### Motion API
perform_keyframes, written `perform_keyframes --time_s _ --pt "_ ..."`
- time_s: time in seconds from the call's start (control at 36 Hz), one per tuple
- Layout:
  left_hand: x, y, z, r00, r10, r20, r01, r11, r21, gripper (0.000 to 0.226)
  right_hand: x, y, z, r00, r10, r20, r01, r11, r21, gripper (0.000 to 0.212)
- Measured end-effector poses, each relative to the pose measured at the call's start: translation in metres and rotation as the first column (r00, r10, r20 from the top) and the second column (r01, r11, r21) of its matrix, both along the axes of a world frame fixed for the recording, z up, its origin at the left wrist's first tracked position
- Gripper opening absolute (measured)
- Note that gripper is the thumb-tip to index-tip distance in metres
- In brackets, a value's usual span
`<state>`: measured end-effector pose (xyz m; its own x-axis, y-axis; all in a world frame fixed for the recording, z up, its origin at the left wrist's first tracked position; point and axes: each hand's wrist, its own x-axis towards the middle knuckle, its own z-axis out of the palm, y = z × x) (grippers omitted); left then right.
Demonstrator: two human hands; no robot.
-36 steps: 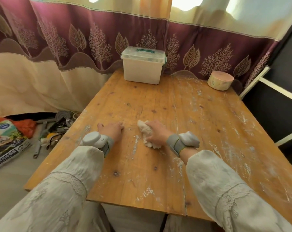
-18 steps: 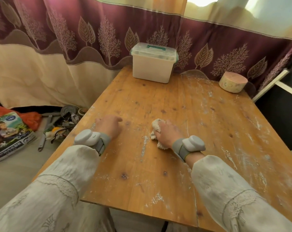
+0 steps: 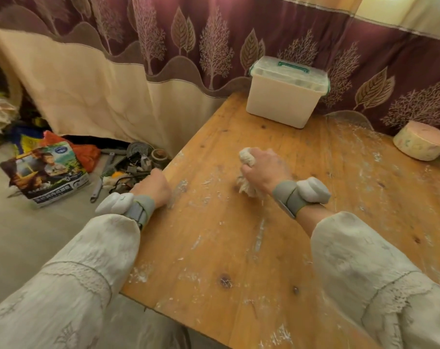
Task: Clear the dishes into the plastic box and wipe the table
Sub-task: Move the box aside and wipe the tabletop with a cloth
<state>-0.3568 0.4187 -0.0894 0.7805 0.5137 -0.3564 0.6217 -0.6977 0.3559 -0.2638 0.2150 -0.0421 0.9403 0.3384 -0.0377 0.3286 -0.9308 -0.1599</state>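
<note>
Left hand (image 3: 154, 187) at table (image 3: 214, 248) left edge, frame centre-left, fingers hidden, can't tell grip. Right hand (image 3: 263, 170) centre, fingers curled round cloth (image 3: 246, 157) on tabletop. Plastic box (image 3: 284, 96) upper right w/ lid closed.

Left hand (image 3: 155, 187) fingers out of sight over the table (image 3: 239, 248) edge; box (image 3: 284, 96) contents unseen.

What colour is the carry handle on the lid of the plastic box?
Green, on the white plastic box's clear lid; the head view shows the handle plainly.
</note>
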Motion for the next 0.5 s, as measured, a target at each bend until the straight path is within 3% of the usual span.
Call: perform_keyframes --time_s 0.06,0.11,0.25,0.5 --pt "0.003 0.006 0.000 1.000 0.014 0.028 -0.012 0.996 -0.088 0.035 -0.007 -0.017 -0.004 0.999 -0.006 -0.036 0.000 0.986 -0.164 0.048" --pt "0.006 0.010 -0.001 0.999 -0.008 0.046 0.015 0.988 -0.157 0.037 -0.015 -0.023 -0.013 0.995 -0.002 -0.103 -0.020 0.977 -0.213 0.048" --pt "0.009 0.014 -0.012 0.998 -0.008 0.062 0.016 0.991 -0.135 0.032 -0.020 0.006 -0.023 0.994 0.107 -0.035 -0.111 0.976 -0.190 0.044" --pt "0.021 0.021 -0.032 0.999 0.034 0.028 -0.029 0.985 -0.170 0.033 0.006 0.133 -0.037 0.944 0.327 0.048 -0.319 0.940 -0.117 0.035"
